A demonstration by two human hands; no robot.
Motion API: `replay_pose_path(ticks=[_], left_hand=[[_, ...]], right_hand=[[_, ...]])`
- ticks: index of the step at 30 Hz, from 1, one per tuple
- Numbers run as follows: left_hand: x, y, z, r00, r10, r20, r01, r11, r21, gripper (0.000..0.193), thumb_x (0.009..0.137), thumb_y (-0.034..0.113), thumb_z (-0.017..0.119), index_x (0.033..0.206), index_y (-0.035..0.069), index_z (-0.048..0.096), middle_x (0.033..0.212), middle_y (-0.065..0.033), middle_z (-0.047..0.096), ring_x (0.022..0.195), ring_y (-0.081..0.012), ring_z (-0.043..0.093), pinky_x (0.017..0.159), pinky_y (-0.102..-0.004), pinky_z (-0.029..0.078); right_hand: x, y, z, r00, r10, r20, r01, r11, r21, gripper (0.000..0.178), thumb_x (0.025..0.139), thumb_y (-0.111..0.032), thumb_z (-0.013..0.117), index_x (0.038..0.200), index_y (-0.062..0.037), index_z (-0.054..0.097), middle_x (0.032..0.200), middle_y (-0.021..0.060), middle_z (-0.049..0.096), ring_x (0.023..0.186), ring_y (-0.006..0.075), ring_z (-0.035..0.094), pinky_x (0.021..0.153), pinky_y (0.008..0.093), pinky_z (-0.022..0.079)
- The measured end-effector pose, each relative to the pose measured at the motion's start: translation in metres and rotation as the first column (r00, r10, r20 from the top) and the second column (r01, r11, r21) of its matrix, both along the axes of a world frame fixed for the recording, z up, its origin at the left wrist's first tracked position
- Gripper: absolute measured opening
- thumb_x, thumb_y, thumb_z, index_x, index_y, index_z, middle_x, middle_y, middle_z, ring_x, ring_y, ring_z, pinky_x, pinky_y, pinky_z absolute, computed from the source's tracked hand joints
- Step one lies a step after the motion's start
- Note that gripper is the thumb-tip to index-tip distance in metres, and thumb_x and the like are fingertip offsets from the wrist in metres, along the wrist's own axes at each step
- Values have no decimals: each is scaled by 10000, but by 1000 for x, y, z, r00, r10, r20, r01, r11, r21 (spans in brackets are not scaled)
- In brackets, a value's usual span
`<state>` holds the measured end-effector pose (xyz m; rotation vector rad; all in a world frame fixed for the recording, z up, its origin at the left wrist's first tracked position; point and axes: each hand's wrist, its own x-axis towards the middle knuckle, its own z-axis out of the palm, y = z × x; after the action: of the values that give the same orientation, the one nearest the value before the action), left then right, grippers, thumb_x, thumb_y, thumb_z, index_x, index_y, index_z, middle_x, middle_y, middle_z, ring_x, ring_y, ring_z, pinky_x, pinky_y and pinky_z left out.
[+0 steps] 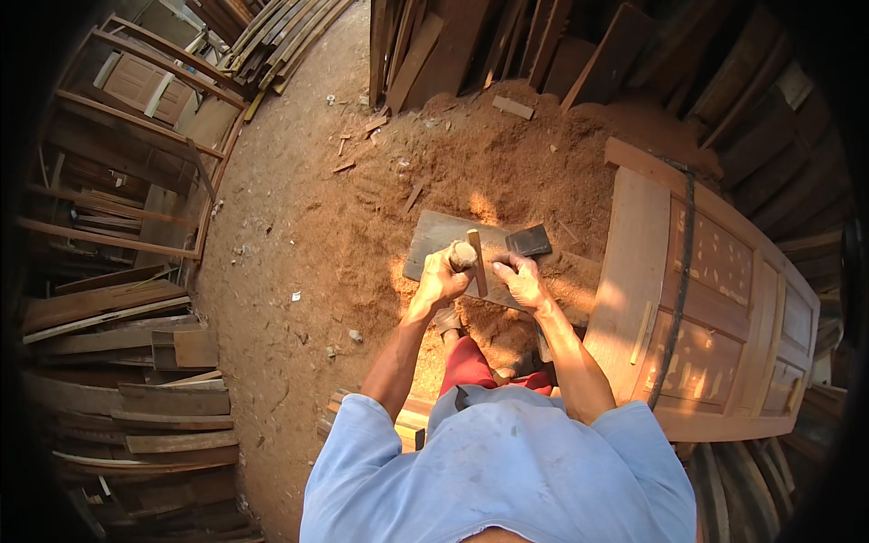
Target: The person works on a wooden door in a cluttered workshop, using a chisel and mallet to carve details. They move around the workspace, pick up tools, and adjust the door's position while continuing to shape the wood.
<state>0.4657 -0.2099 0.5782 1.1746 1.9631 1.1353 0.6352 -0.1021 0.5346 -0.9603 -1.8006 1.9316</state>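
Looking down through the head camera, I see two bare hands meeting over a flat, grey, rectangular wooden board (442, 237) that lies on reddish-brown sawdust (507, 145). My left hand (442, 281) has its fingers curled around a pale, round-ended wooden piece (463, 256), held above the board's left half. A narrow, straight, brown wooden strip (477, 262) stands out just right of that piece, between the two hands. My right hand (523, 281) is beside the strip with its fingers bent inward; the view is too small for me to tell whether they pinch anything. A dark, nearly square, flat block (529, 240) rests at the board's right end, just beyond the right hand. Below, I see a light blue shirt (507, 462), red trousers (464, 362) and a foot (447, 320) near the board's lower edge. To the right lies a large, reddish-brown panelled wooden door (625, 271), crossed by a long black strap (685, 262), with a thin, pale wooden stick (643, 331) on its near side. Stacked brown planks (176, 421) line the left, and dark boards (462, 41) lean along the top.
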Motion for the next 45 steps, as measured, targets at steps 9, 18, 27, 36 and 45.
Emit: replay_pose_path(ticks=[9, 18, 27, 36, 45], left_hand=[[-7, 1, -3, 959, 256, 118, -241, 962, -128, 224, 891, 241, 710, 918, 19, 685, 732, -2, 640, 658, -107, 568, 620, -305, 471], [-39, -12, 9, 842, 441, 311, -478, 877, 50, 275, 891, 227, 735, 975, 37, 555, 838, -26, 603, 779, -118, 558, 728, -287, 490], [-56, 0, -4, 883, 376, 282, -440, 873, 213, 231, 893, 215, 743, 923, 81, 556, 813, 12, 561, 759, -87, 529, 691, -261, 462], [-55, 16, -8, 947, 247, 204, -301, 906, 297, 174, 913, 168, 704, 895, 82, 555, 726, 22, 575, 690, -65, 566, 604, -242, 462], [-45, 19, 0, 978, 209, 21, -208, 950, 234, 165, 882, 139, 728, 866, 55, 587, 718, 17, 570, 671, -96, 540, 595, -291, 460]], right_hand=[[17, -21, 2, 975, 209, 73, -202, 975, -94, 239, 903, -218, 637, 927, 3, 725, 780, 63, 697, 726, 173, 617, 710, 358, 489], [1, -16, -72, 772, 281, 570, -356, 934, 21, 237, 888, -238, 666, 933, -15, 734, 820, 134, 685, 782, 245, 621, 703, 434, 467], [1, -19, -46, 763, 36, 646, -314, 894, 321, 337, 900, -307, 650, 1012, 2, 579, 851, 230, 605, 830, 376, 607, 726, 507, 449], [69, -14, -35, 625, -28, 780, -321, 902, 290, 675, 881, -266, 663, 1380, 36, 323, 1296, 346, 435, 1145, 499, 528, 935, 561, 449], [65, -2, -21, 779, -35, 627, -85, 983, 161, 445, 738, -268, 648, 1038, 52, 570, 897, 221, 627, 872, 359, 631, 791, 453, 490]])
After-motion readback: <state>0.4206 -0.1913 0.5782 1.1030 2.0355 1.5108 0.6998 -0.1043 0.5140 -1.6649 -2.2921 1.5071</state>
